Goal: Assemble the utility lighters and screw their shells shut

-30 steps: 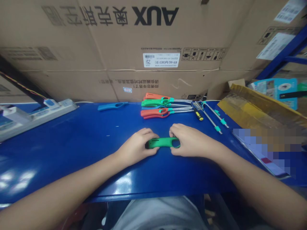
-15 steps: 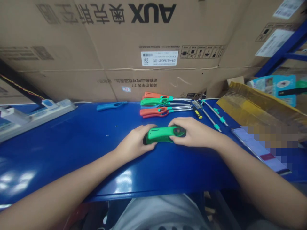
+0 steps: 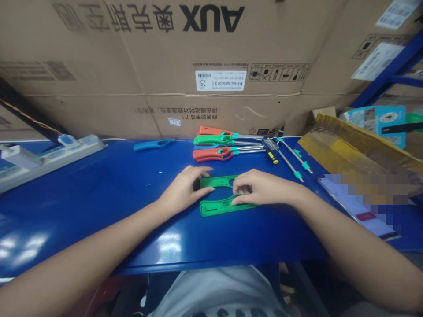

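Two long green plastic halves of a lighter handle lie apart on the blue table, with their hollow insides up. My left hand [image 3: 185, 188] is around the left end of the far green half [image 3: 216, 182], its thumb along the near edge and its fingers spread above the far edge. My right hand [image 3: 256, 188] has its fingers curled down over the right ends, with thumb and fingertips closed on the near green half [image 3: 214, 208]. The right part of both halves is hidden beneath this hand.
Behind my hands lie several red, green and orange stick lighters [image 3: 211, 154], metal tubes with teal clips [image 3: 297, 175] and a yellow-black screwdriver [image 3: 272, 157]. A blue handle piece [image 3: 153, 145], power strip [image 3: 56, 160], phone [image 3: 360, 207] and carton [image 3: 360, 147] surround them.
The green handle held closed between both hands is now in two halves. The near half has come toward me with my right hand; my left fingers have spread.
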Available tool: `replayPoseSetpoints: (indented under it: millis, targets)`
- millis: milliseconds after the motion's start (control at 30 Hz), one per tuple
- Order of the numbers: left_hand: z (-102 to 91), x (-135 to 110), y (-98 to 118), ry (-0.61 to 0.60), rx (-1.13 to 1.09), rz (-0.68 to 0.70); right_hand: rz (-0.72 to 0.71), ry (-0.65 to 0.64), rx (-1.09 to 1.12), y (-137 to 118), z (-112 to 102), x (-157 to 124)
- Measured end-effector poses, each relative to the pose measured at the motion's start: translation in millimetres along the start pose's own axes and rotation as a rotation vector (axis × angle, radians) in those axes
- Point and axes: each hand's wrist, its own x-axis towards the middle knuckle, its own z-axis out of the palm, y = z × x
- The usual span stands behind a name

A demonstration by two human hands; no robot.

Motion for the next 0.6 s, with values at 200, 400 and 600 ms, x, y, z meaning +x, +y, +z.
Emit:
replayPoseSetpoints:
  millis: [200, 400, 600]
  targets:
    - [-8.7, -1.2, 11.1, 0.006, 0.054, 0.155, -0.010, 0.294, -0.282, 13.4, -8.2, -1.5]
    - [-10.9, -5.9, 20.5, -0.245, 0.119, 0.244, 0.812, 0.381, -0.550, 41.4, -48.1, -21.4]
    - [-13.9, -4.3, 16.5, -0.252, 0.169, 0.205, 1.092, 0.373, -0.503, 77.4, -60.2, -32.0]
